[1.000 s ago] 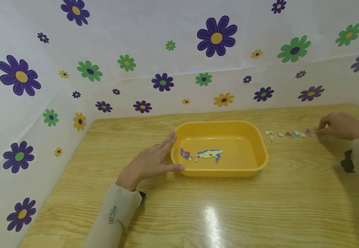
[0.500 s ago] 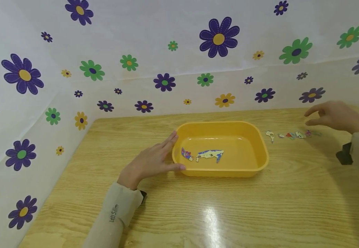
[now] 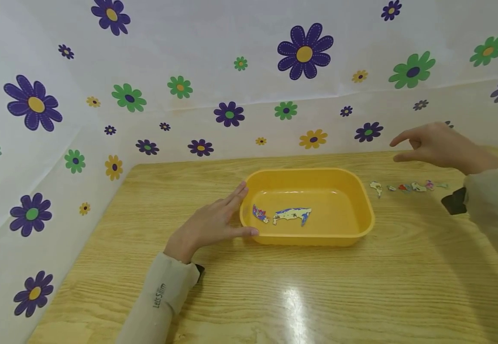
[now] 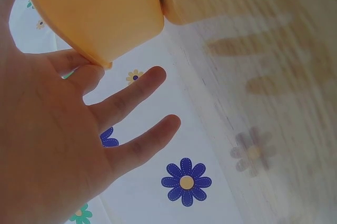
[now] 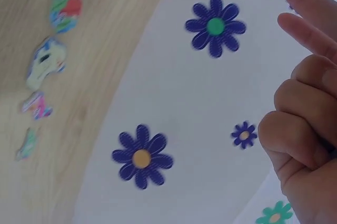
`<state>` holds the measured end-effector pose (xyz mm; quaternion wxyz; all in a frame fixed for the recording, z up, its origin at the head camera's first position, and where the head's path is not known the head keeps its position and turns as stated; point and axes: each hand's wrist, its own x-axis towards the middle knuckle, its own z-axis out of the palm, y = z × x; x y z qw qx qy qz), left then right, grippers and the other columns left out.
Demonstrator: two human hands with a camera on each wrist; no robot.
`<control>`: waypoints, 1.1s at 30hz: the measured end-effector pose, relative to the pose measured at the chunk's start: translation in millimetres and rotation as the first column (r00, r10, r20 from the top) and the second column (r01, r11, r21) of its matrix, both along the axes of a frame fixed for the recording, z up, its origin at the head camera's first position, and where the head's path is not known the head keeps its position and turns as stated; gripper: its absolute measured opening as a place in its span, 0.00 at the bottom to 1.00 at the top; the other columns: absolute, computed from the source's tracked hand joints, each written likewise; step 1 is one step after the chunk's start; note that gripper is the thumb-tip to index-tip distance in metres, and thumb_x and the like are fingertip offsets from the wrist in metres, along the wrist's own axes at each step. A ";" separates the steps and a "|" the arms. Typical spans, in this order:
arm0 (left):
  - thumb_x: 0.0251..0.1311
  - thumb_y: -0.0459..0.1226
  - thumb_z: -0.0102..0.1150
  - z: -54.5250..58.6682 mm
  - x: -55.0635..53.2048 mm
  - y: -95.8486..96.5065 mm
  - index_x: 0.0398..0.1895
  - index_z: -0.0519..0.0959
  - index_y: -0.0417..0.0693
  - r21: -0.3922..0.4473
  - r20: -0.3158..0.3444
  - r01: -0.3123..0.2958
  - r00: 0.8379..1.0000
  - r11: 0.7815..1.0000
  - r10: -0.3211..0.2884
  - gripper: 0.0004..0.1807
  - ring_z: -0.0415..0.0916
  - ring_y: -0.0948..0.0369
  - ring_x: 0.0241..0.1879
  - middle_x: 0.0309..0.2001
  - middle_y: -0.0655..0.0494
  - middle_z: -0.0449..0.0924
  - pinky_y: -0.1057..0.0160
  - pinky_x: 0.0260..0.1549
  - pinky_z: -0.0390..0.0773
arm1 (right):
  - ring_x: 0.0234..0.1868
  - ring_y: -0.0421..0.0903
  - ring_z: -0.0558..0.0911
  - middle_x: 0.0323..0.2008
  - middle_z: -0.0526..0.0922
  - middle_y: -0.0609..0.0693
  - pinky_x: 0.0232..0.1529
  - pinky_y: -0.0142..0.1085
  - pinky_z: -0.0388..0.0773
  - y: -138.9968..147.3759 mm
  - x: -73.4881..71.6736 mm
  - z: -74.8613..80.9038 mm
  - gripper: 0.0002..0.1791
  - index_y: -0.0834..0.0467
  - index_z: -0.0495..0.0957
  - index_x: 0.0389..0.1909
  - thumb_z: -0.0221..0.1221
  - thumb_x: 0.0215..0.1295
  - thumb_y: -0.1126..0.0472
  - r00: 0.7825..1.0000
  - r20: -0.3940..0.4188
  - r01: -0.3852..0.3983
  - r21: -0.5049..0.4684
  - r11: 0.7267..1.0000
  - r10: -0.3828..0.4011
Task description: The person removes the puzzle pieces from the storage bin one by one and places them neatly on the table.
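My left hand [image 3: 208, 224] holds the left end of a yellow plastic tub [image 3: 362, 210], its thumb at the near corner and its fingers at the far corner. In the left wrist view two fingers are at the rim of the tub [image 4: 105, 8] while the others stretch out below. Two cut-out pieces lie in the tub: a small red-and-blue one [image 3: 260, 214] and a longer cream-and-blue one [image 3: 292, 215]. My right hand [image 3: 436, 145] is in the air behind a row of small flat pieces [image 3: 417, 187], index finger and thumb apart, holding nothing.
The row of pieces, cream, red, pink and pale green [image 3: 442, 185], runs along the wooden table [image 3: 232, 296] to the right of the tub. A white flower-print sheet [image 3: 206, 57] hangs behind and at the left.
My right hand has let go of the pale green piece at the row's right end, lifted and moved left. The left hand stays on the tub.
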<state>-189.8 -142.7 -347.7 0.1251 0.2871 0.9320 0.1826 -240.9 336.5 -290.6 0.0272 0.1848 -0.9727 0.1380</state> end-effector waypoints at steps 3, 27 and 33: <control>0.62 0.64 0.61 0.2 0.1 0.8 0.82 0.43 0.47 -0.002 -0.001 -0.002 1.000 1.000 0.001 0.57 0.47 0.50 0.78 0.81 0.58 0.34 0.47 0.73 0.55 | 0.16 0.40 0.61 0.17 0.65 0.47 0.20 0.31 0.59 -12.3 0.0 4.2 0.17 0.65 0.84 0.50 0.71 0.61 0.63 0.999 -0.025 -0.025 -0.033 0.999 0.025; 0.62 0.64 0.60 1.7 0.8 0.5 0.82 0.43 0.47 -0.012 -0.008 0.003 1.000 1.000 -0.003 0.58 0.47 0.50 0.78 0.81 0.57 0.34 0.46 0.73 0.55 | 0.19 0.42 0.63 0.15 0.64 0.45 0.22 0.32 0.60 -108.1 -10.7 20.1 0.19 0.63 0.85 0.52 0.73 0.59 0.64 0.969 -0.008 -0.246 -0.135 0.960 0.247; 0.62 0.65 0.60 1.1 0.5 1.1 0.83 0.43 0.47 -0.009 -0.009 0.002 1.000 1.000 -0.003 0.58 0.48 0.50 0.78 0.81 0.57 0.34 0.46 0.73 0.55 | 0.22 0.44 0.65 0.17 0.65 0.45 0.24 0.33 0.60 -131.4 -11.2 21.2 0.20 0.63 0.84 0.53 0.73 0.60 0.62 0.957 0.006 -0.285 -0.157 0.945 0.290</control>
